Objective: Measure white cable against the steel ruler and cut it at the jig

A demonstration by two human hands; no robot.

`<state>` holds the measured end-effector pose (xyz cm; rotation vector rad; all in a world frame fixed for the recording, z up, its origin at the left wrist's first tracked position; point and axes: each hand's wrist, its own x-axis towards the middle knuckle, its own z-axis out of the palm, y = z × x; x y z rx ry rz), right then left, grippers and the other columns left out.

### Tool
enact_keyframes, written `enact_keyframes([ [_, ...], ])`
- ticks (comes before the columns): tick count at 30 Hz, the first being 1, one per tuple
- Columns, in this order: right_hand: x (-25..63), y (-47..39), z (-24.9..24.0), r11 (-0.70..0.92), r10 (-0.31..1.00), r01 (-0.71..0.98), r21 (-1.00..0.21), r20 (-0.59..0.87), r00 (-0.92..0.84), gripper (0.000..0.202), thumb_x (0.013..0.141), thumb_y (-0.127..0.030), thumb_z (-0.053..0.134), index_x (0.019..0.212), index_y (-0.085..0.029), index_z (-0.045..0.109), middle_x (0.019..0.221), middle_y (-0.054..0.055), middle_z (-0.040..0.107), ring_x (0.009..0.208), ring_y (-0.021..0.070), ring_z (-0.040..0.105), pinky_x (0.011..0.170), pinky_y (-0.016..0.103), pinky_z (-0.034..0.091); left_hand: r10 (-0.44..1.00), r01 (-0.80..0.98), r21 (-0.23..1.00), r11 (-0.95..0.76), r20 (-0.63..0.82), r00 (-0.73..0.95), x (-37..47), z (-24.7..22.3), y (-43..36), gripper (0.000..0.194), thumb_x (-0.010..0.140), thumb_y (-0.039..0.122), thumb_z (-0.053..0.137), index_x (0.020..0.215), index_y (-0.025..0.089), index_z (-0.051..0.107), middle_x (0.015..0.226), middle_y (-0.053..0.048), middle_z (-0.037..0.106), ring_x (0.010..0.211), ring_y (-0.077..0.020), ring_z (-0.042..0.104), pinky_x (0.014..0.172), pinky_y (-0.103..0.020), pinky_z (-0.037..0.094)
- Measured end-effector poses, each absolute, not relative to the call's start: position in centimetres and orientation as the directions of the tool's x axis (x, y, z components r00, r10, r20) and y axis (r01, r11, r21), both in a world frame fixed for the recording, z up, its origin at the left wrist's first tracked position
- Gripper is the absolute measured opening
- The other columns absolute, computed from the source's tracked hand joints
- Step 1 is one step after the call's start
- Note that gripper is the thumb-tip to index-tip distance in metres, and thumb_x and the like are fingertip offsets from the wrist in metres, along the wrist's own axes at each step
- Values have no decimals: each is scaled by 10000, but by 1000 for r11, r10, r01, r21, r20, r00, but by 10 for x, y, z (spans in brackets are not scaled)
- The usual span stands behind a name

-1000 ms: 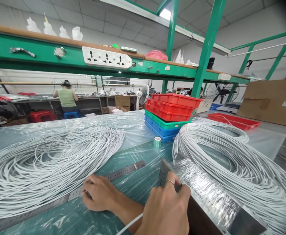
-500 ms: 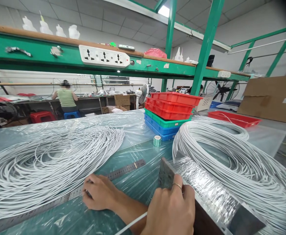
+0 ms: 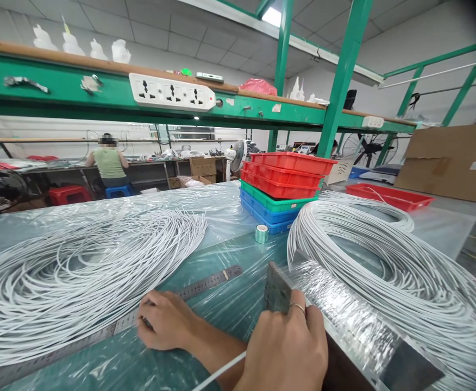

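"What is held by the right hand [image 3: 287, 347]?"
"A white cable [image 3: 224, 370]; it is gripped just beside the metal block [image 3: 346, 307]."
"And the left hand [image 3: 165, 320]?"
"It is placed apart, curled over the steel ruler [image 3: 209, 283] near the coiled cable [image 3: 148, 271]; whether anything is pinched there cannot be told."
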<state>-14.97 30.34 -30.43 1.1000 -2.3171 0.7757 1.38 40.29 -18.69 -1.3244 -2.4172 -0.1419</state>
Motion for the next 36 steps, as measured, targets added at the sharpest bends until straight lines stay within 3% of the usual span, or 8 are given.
enact_keyframes([
  [4,-149,304,-304,524,-543,-802,-288,612,-575,178,898,-297,567,855,-179,693,1009,56,689,778,190,665,702,308,536,818,837,-125,532,329,-471,12,-187,404,226,810,117,591,1023,182,552,1229,-147,634,552,-197,573,504,-343,463],
  [11,-152,305,-307,478,-552,-830,-287,637,-538,200,945,-278,543,865,-172,693,976,69,696,830,195,688,670,290,527,773,828,-170,534,496,-397,12,-183,397,144,839,141,575,920,207,475,1068,-76,660,488,-174,537,467,-318,451],
  [19,-154,301,-315,484,-524,-826,-290,660,-539,179,910,-265,556,871,-171,703,981,57,691,822,203,680,667,311,515,671,834,-120,538,660,-338,13,-182,397,184,777,96,534,910,207,473,1049,-63,672,466,-173,511,440,-327,438],
  [22,-154,300,-314,494,-517,-820,-290,660,-545,171,896,-266,564,851,-175,702,961,46,690,782,196,665,674,313,513,659,835,-113,539,674,-335,12,-185,397,209,755,88,519,916,208,463,1075,-80,673,465,-177,506,441,-334,436],
  [29,-153,301,-313,508,-506,-813,-285,665,-550,136,877,-260,588,821,-183,686,942,44,690,772,200,664,681,314,513,724,828,-141,543,578,-377,9,-194,400,123,860,206,548,949,207,462,1121,-102,663,472,-178,513,443,-343,440],
  [36,-154,300,-315,486,-507,-822,-296,671,-541,117,865,-256,595,820,-189,680,937,47,688,796,208,661,696,317,514,654,811,-166,561,690,-311,11,-195,401,185,797,137,557,956,198,484,1130,-102,677,484,-172,532,451,-335,456],
])
